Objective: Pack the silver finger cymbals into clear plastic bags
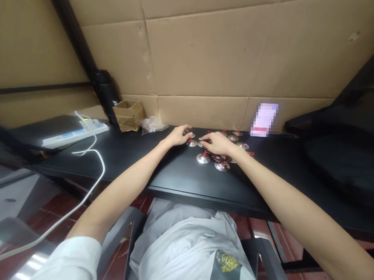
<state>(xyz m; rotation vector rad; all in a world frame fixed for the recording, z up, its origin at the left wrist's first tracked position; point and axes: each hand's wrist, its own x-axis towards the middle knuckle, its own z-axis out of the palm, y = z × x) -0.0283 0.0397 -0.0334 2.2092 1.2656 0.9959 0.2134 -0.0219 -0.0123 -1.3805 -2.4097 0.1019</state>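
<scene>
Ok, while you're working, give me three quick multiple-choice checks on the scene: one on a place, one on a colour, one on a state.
1. Where is the white power strip relative to the left hand and right hand?
A. To their right
B. To their left
C. On the floor

2. What colour are the cords on the finger cymbals?
A. Red
B. Blue
C. White

3. What state are the hands in?
A. Gloved
B. Gripping a cardboard box
C. Bare, resting among cymbals

1: B, it lies well left of both hands.
2: A, red loops show on the cymbals.
3: C, uncovered fingers lie over the cymbals.
</scene>
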